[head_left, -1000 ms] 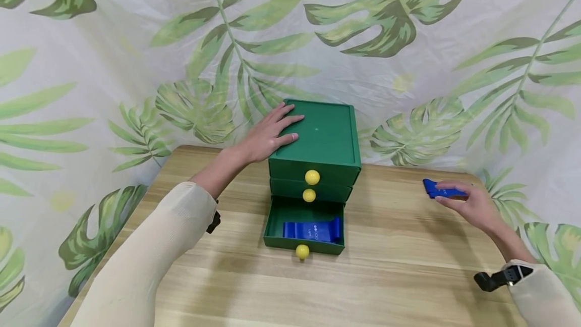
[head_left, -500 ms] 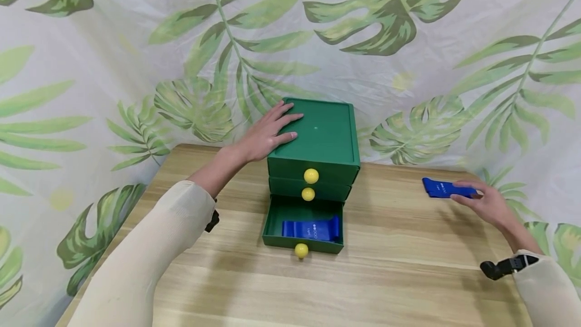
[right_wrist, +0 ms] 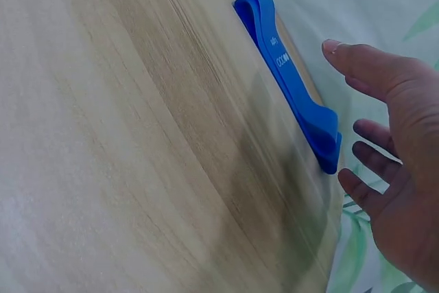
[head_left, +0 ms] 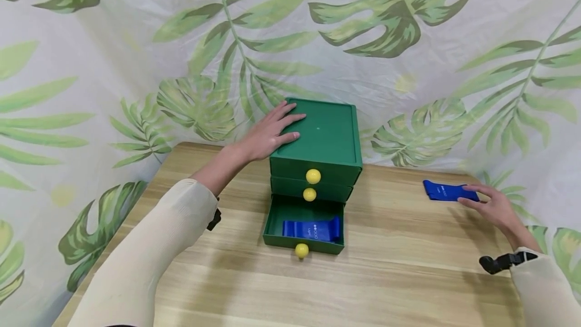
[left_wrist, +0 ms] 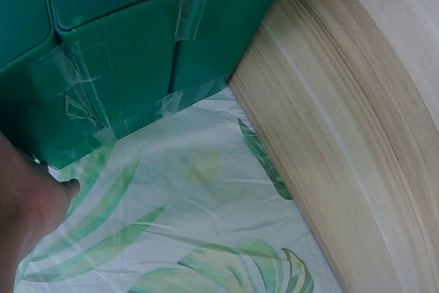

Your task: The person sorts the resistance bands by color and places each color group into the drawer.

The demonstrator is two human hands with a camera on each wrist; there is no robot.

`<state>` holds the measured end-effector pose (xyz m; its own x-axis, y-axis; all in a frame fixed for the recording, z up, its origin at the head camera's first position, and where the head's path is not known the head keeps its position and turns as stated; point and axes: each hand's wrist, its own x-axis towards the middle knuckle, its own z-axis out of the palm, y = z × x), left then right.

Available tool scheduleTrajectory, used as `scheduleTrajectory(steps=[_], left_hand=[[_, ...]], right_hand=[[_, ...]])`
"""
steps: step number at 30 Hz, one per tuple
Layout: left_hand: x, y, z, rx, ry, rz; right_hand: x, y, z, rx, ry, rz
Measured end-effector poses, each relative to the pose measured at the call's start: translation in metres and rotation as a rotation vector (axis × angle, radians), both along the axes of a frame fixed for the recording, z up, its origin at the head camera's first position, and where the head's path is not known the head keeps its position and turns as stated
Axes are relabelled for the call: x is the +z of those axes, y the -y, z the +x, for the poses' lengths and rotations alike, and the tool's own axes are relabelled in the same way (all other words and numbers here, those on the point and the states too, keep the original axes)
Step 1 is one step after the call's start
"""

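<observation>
My left hand (head_left: 268,137) rests with spread fingers on the top left edge of a green drawer unit (head_left: 329,138). Its bottom drawer (head_left: 282,241) is pulled out, and a blue resistance band (head_left: 313,229) lies folded inside. Far to the right, a second blue resistance band (head_left: 447,192) lies on the table, lettering upward. Beside that band's right end is my right hand (head_left: 495,209), fingers loosely extended. The right wrist view shows a gap between the fingers and the looped band (right_wrist: 295,87); nothing is held.
Yellow ball knobs mark the drawers, such as the top knob (head_left: 313,176) and bottom knob (head_left: 301,251). Clear tape (left_wrist: 82,94) covers seams on the unit. Behind the wooden table (head_left: 386,271) hangs a leaf-print cloth (head_left: 354,77).
My right hand has drawn back to the right from above the band, uncovering more of it. The band is slightly shifted and lies flat. My left hand stays on the drawer unit.
</observation>
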<state>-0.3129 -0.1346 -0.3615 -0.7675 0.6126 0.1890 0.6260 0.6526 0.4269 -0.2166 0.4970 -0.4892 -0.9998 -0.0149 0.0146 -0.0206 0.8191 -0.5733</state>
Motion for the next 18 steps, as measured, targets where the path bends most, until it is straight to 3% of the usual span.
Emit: scheduleTrajectory(steps=[10, 18], left_hand=[[0.0000, -0.0004, -0.0008, 0.000, 0.001, 0.007], [0.0008, 0.0006, 0.0007, 0.004, 0.012, 0.002]], right_hand=[[-0.0032, -0.0043, -0.0016, -0.065, 0.179, -0.105], [-0.0077, -0.0067, -0.0053, -0.075, 0.181, -0.037]])
